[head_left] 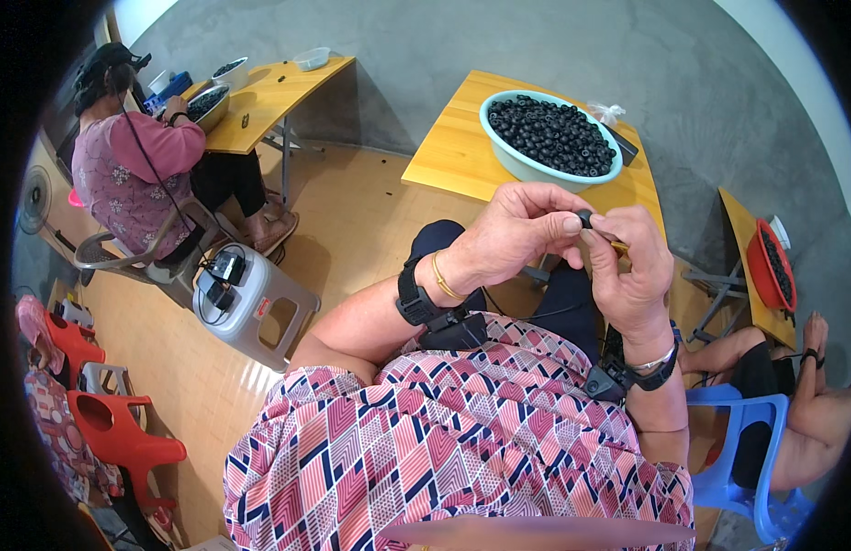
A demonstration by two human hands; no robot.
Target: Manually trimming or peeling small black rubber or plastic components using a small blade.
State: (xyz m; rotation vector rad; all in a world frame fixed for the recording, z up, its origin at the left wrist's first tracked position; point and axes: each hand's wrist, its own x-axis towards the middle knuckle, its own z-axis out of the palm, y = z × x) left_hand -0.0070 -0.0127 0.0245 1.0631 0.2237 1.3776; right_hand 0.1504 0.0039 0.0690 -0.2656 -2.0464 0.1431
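Observation:
Before my chest, both my hands meet around a small round black piece (pixel 584 218), much of it covered by fingers. My left hand (pixel 526 228) is closed, pinching the piece between thumb and fingertips. From the other side my right hand (pixel 633 271) closes in, its thumb and bent forefinger at the piece. A short bit of a yellow thing (pixel 619 248) sticks out between the right fingers; its kind is hidden. Just beyond my hands stands a pale blue-green basin (pixel 508 158) heaped with black ring-shaped pieces (pixel 552 133).
The basin rests on a yellow wooden table (pixel 444 151), with a clear plastic bag (pixel 607 112) behind it. A grey stool (pixel 260 303) bearing black devices is on my left. Other people sit at tables left and right, one near a red basin (pixel 772 262). Red chairs (pixel 123 441) stand far left.

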